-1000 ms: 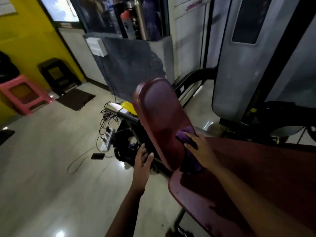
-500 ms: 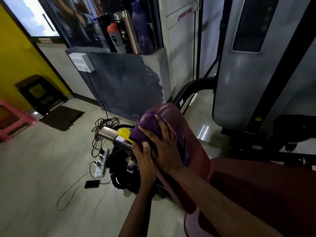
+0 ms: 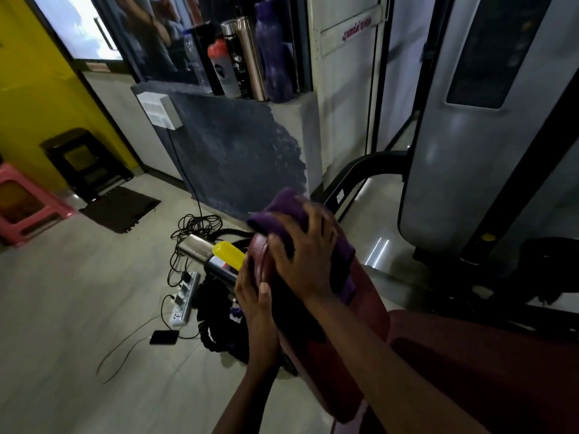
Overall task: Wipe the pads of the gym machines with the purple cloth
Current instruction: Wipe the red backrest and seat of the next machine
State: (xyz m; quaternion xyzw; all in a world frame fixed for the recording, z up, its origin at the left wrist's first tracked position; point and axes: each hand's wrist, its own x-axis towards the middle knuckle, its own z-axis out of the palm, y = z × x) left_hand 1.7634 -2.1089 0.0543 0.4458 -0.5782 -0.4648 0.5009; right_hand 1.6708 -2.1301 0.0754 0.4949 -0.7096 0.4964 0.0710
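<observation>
Seat pad (image 3: 470,371) nearest me. Left hand (image 3: 255,302) clasps left edge of back pad (image 3: 369,324), thumb on front face, fingers wrapped behind (bracing, I judge). Right hand (image 3: 304,264) just above it, fingers bent over purple cloth (image 3: 282,211), pressing it onto pad's top end. Pad's long axis runs from cloth down toward me; I'd pull next stroke that way, right hand leading.

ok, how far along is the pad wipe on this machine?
Done: the purple cloth sat at the base of the dark red upright backrest pad a second ago, so its face has likely had one upward pass. In hand: the right hand grips the cloth over the pad's top, and the left hand holds its left edge. Left: the dark red seat pad, untouched now.
</observation>
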